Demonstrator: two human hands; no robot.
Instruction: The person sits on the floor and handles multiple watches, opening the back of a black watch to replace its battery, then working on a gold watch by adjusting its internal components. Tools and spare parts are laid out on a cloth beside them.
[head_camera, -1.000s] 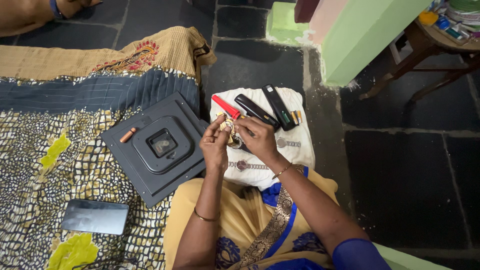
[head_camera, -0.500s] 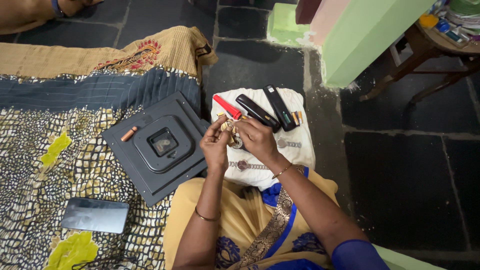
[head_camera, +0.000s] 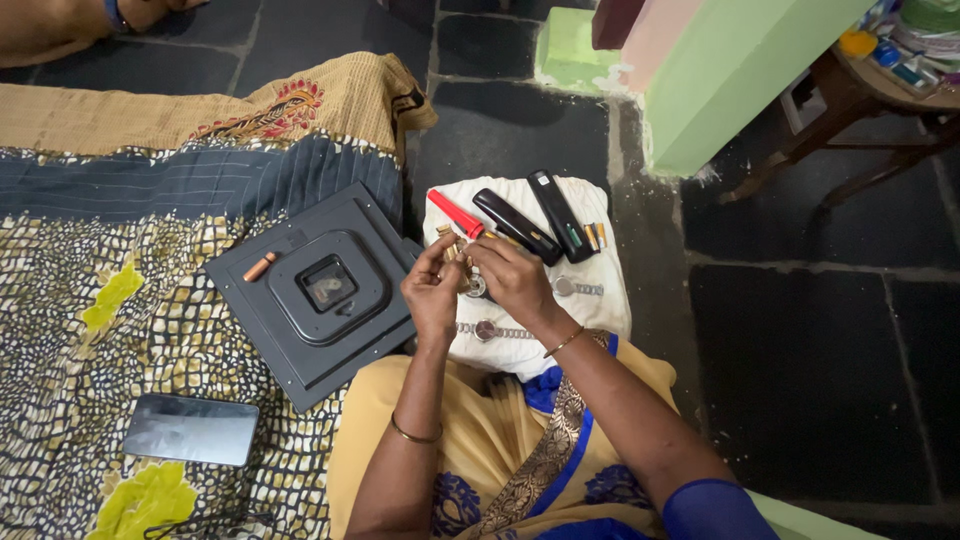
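- Working over a white cloth (head_camera: 590, 305) spread on the lap, both hands meet at a small metal watch part (head_camera: 462, 258); exactly what piece it is stays too small to tell.
- Left hand (head_camera: 432, 290) has its fingers pinched narrow on the part from the left side; right hand (head_camera: 512, 278) has its fingers closed on it from the right.
- Judged step: fitting or adjusting the small part, mid-way; a next move would call for fine fingertip control, with the piece kept over the cloth.
- On the cloth lie a wristwatch (head_camera: 488, 331), a second watch (head_camera: 572, 288), a red tool (head_camera: 456, 214) and two black cases (head_camera: 535, 220).
- Just left, a grey square clock back (head_camera: 320, 295) rests on the patterned blanket (head_camera: 90, 330), carrying a small copper battery (head_camera: 260, 267); a phone (head_camera: 190, 429) lies farther off.
- Open room: dark floor (head_camera: 800, 350) to the right; the cloth's far edge is crowded with tools.
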